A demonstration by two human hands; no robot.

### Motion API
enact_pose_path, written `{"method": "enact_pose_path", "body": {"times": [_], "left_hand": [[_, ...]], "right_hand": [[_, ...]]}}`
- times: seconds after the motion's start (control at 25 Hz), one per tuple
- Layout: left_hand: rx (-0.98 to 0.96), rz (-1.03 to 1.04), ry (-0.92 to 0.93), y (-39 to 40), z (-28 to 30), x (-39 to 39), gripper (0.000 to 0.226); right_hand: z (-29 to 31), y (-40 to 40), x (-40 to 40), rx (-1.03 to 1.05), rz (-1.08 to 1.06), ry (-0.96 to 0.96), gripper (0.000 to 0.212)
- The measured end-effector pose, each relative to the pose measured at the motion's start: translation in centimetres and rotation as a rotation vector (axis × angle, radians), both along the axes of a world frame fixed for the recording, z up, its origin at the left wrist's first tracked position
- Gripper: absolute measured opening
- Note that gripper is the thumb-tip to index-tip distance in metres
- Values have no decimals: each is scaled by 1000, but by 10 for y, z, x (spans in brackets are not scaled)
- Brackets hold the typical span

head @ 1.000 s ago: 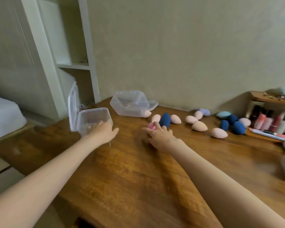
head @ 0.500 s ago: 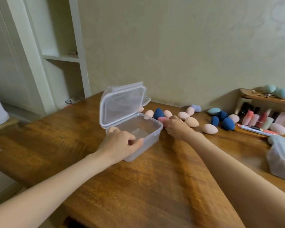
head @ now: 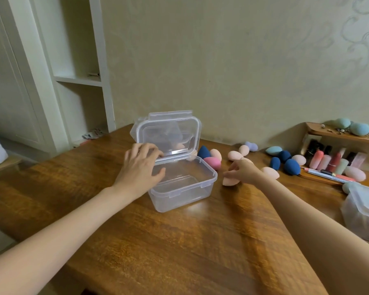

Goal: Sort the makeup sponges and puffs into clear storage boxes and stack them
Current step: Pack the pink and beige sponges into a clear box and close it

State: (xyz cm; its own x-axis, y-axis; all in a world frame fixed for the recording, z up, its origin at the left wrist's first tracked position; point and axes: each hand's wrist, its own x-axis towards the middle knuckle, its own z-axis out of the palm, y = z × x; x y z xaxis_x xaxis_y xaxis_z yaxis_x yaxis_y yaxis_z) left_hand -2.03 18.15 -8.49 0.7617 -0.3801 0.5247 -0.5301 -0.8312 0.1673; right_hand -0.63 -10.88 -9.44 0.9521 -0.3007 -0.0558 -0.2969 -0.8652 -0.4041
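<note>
A clear storage box stands open and empty mid-table, its lid upright. My left hand rests on its left rim, fingers loosely bent against the lid's lower edge. Just right of the box, my right hand holds a peach sponge low over the table. A pink sponge and a dark blue sponge lie behind the box. Several more peach, blue, teal and lavender sponges are scattered towards the right.
Another lidded clear box sits at the table's right edge. A small wooden rack at back right carries teal sponges and lipsticks. A further clear box shows through the lid. White shelving stands at left.
My left hand has pulled the box from the table's left corner to the middle and loosened its grip. My right hand left the pink sponge and moved right onto a peach one.
</note>
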Motion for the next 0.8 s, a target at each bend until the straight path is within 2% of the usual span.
{"method": "enact_pose_path", "body": {"times": [0.16,0.28,0.44,0.56,0.68,0.8], "left_hand": [[69,45,124,1,3,5,57],[131,61,280,2,6,12,64],[135,48,431,-2,10,16,62],[38,-46,511,1,10,15,63],[8,-74,491,5,7,15,57],[-26,-71,432,5,8,15,48]], "right_hand": [[5,4,13,-219,-3,35,43],[7,5,12,-276,-14,-5,39],[11,13,12,-233,132,-199,33],[15,33,16,-214,224,-183,40],[7,49,23,-239,206,-62,31],[18,46,19,-19,86,-238,28]]}}
